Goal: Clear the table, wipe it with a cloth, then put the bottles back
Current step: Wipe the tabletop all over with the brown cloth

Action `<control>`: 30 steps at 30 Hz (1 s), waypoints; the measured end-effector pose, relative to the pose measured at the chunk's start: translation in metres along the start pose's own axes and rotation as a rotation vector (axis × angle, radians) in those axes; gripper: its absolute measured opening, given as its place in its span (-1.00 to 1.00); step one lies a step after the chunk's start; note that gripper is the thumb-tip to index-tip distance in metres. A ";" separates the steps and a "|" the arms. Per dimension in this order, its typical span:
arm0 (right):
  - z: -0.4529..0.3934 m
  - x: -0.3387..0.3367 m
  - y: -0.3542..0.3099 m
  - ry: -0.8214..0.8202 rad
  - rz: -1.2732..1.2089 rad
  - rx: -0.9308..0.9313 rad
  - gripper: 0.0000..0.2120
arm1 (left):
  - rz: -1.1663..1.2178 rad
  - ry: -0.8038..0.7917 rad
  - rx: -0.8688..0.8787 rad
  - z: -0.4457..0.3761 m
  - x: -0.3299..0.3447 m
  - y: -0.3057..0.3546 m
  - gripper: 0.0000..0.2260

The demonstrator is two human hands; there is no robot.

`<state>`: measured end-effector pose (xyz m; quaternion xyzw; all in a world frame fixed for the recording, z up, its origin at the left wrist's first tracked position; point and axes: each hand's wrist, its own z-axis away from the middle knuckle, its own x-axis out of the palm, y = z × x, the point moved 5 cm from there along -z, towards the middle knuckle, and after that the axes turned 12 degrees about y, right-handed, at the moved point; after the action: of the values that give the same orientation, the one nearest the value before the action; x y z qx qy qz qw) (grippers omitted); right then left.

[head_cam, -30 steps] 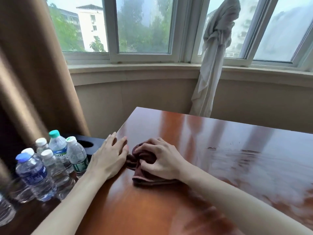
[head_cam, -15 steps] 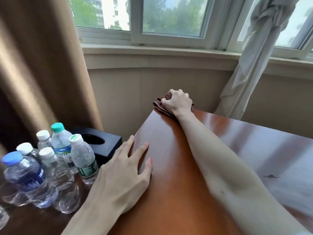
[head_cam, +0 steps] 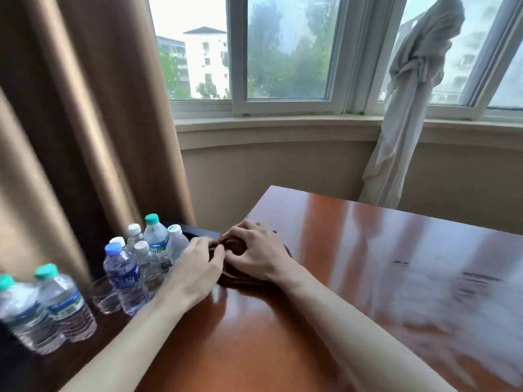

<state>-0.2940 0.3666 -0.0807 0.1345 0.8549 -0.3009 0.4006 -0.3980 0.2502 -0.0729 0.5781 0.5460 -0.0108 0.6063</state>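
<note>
The cloth [head_cam: 240, 251], dark brown and bunched, lay at the table's [head_cam: 353, 278] left edge. Our right hand [head_cam: 254, 254] gripped it with curled fingers; our left hand [head_cam: 198, 267] pinched its near fold. The tabletop was glossy reddish wood, mirroring the window [head_cam: 285, 52]. Left of the edge, on a lower dark surface, clustered capped water bottles [head_cam: 135, 256] and a glass [head_cam: 104, 294]. Rightward the tabletop stretched broad.

Bright daylight from the windows [head_cam: 285, 52], glare streaking the glossy table [head_cam: 424, 278] (right side), bottles [head_cam: 42, 304] motion-blurred, edges bowed.
</note>
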 end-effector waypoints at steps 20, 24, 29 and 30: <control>0.098 0.010 -0.163 0.083 0.100 0.065 -0.63 | -0.057 0.235 0.050 0.166 -0.146 -0.098 -0.71; 0.149 -0.007 -0.182 -0.057 -0.138 -0.158 -0.61 | -0.031 0.246 0.049 0.152 -0.145 -0.094 -0.72; 0.124 -0.055 -0.083 0.072 0.023 0.148 -0.56 | -0.047 0.163 0.133 0.139 -0.103 -0.065 -0.68; 0.123 -0.058 -0.072 0.101 0.074 0.180 -0.58 | -0.034 0.152 0.153 0.140 -0.093 -0.057 -0.68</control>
<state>-0.2163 0.2347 -0.0686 0.2165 0.8380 -0.3540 0.3543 -0.3814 0.0741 -0.0870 0.6125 0.5977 -0.0192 0.5170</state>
